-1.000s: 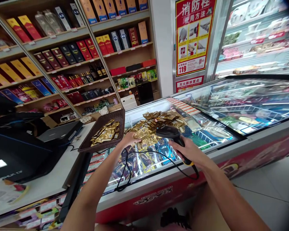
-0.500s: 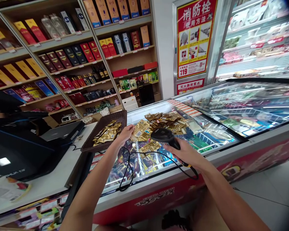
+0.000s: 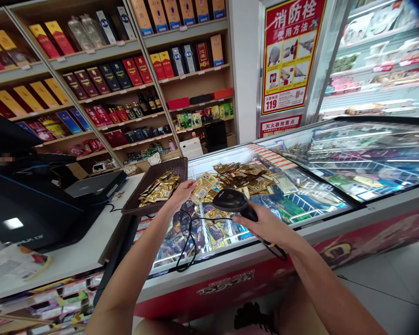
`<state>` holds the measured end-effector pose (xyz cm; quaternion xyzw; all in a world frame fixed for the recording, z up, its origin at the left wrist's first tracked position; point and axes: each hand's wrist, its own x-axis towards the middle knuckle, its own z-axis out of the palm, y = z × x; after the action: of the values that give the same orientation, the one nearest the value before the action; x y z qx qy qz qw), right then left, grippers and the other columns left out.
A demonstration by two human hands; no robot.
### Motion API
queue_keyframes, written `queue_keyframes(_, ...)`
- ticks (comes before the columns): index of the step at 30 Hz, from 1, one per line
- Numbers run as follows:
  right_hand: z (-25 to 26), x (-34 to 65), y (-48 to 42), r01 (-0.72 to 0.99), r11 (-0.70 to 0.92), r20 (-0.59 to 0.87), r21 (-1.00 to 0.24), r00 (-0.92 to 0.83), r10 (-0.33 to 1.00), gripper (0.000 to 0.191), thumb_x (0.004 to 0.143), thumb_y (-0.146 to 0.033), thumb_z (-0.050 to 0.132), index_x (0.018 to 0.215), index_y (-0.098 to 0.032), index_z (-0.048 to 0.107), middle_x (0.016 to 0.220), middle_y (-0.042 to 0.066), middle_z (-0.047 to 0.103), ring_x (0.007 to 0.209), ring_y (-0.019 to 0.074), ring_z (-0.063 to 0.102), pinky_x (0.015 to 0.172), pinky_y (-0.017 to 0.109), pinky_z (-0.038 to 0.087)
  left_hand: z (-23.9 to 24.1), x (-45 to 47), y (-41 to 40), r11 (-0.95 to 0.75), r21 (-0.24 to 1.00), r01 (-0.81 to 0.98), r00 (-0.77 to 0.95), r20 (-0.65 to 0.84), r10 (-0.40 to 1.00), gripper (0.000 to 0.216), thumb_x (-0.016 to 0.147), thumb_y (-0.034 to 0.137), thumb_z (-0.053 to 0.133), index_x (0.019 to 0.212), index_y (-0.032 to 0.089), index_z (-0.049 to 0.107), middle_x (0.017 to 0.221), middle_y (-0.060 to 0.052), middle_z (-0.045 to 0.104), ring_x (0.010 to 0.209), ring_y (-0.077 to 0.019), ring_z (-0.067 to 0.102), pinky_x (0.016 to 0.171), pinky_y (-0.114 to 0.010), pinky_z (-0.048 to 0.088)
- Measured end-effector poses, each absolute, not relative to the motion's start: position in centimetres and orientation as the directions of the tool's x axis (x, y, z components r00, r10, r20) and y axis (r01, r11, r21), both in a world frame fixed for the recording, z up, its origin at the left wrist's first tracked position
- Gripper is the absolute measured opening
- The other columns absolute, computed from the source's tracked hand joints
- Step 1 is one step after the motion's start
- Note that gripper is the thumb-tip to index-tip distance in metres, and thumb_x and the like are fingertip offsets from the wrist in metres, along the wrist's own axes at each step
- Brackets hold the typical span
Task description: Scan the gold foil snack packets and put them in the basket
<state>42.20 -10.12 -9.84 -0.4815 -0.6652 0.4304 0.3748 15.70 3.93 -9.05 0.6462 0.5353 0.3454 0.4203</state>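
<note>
My left hand [image 3: 182, 191] pinches a gold foil packet [image 3: 201, 187] and holds it up above the freezer's glass lid [image 3: 300, 195]. My right hand [image 3: 263, 225] grips a black barcode scanner [image 3: 232, 201], whose head sits just below and right of that packet. A black cable [image 3: 186, 242] hangs from the scanner. A heap of gold packets [image 3: 246, 176] lies on the glass beyond the scanner. Left of my left hand, a brown woven tray [image 3: 176, 166] holds more gold packets [image 3: 159, 188].
A white counter [image 3: 80, 251] at left carries a black till screen [image 3: 24, 209]. Shelves of boxed bottles [image 3: 104, 74] fill the back wall. A red poster [image 3: 289, 56] hangs beside a tall glass-door cooler [image 3: 377, 60]. Tiled floor [image 3: 398, 284] lies at right.
My left hand has lifted one gold packet off the heap and brought it up and left. The scanner has swung left towards the packet.
</note>
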Motion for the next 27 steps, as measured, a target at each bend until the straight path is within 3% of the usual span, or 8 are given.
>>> queue_keyframes(12, -9.7, 41.3, -9.9, 0.278, 0.151, 0.066, -0.949, -0.292, 0.954, 0.038, 0.078, -0.053, 0.060, 0.097, -0.020, 0.057, 0.048, -0.006, 0.045, 0.041, 0.0121, 0.040, 0.043, 0.024, 0.032, -9.3, 15.3, 3.8, -0.103, 0.908, 0.405, 0.188, 0.027, 0.982, 0.032, 0.077, 0.047, 0.058, 0.089, 0.018, 0.063, 0.070, 0.001, 0.057, 0.057, -0.0098, 0.048, 0.050, -0.019, 0.035)
queue_keyframes(18, -9.6, 39.9, -9.3, 0.272, 0.055, -0.032, -0.961, -0.307, 0.951, 0.043, 0.077, -0.060, 0.058, 0.093, -0.020, 0.053, 0.047, -0.007, 0.044, 0.037, 0.0107, 0.039, 0.037, 0.023, 0.032, -10.0, 12.9, 4.3, -0.096, 0.909, 0.406, 0.133, 0.046, 0.990, 0.032, 0.075, 0.048, 0.061, 0.085, 0.018, 0.063, 0.068, 0.001, 0.055, 0.058, -0.0105, 0.049, 0.050, -0.020, 0.038)
queue_keyframes(27, -7.1, 32.9, -4.4, -0.003, 0.020, 0.019, -1.000, -0.458, 0.889, 0.041, 0.075, -0.058, 0.062, 0.079, -0.021, 0.045, 0.055, -0.005, 0.048, 0.040, 0.0071, 0.041, 0.039, 0.021, 0.036, -9.9, 5.1, 5.4, -0.016, 0.889, 0.459, -0.120, 0.080, 0.989, 0.030, 0.078, 0.045, 0.059, 0.086, 0.016, 0.062, 0.070, 0.000, 0.059, 0.059, -0.0114, 0.055, 0.052, -0.022, 0.044)
